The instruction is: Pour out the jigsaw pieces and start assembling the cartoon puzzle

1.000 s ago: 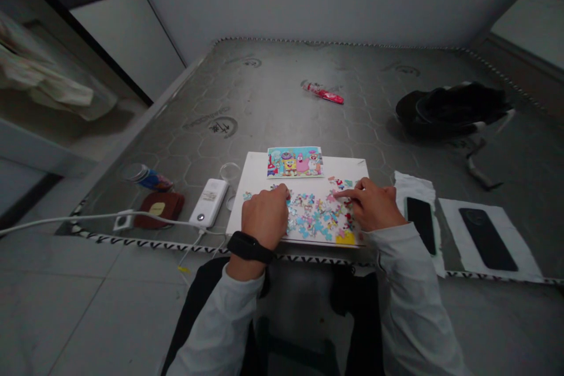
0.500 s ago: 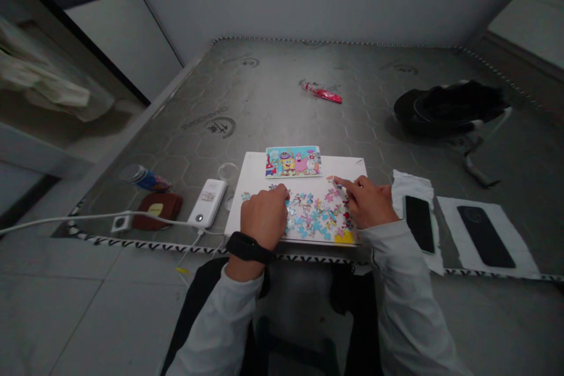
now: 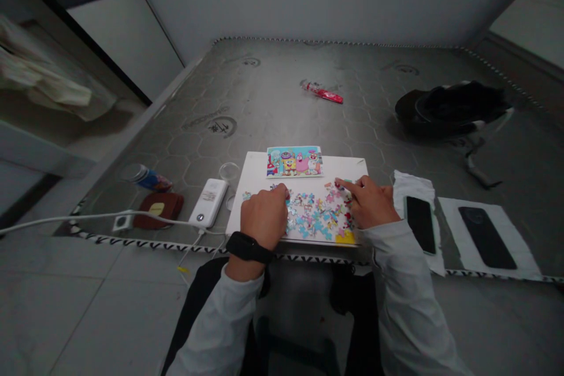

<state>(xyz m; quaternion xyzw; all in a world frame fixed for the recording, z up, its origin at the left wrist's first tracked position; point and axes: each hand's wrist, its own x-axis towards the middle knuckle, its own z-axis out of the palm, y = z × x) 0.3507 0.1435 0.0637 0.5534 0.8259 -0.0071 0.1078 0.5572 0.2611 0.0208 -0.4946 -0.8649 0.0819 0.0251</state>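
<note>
A white board [image 3: 255, 173] lies near the front edge of a grey mattress, with several loose puzzle pieces [image 3: 315, 214] scattered on it. A colourful cartoon reference picture [image 3: 294, 161] sits at its far edge. My left hand [image 3: 264, 216] rests curled on the left of the pieces, a black watch on the wrist. My right hand [image 3: 368, 202] lies on the right side with its index finger stretched onto a piece near the board's far right; the other fingers are curled.
A white power bank [image 3: 208, 202] with cable, a brown pouch [image 3: 154, 208] and a small can [image 3: 143, 176] lie left of the board. Two black phones [image 3: 420, 217] [image 3: 487, 238] rest on white paper at right. A dark helmet-like object [image 3: 449, 108] and a red packet [image 3: 324, 93] lie farther back.
My right index finger moved from the middle-right pieces up to the far right edge of the board, then slightly right. My left hand stayed put.
</note>
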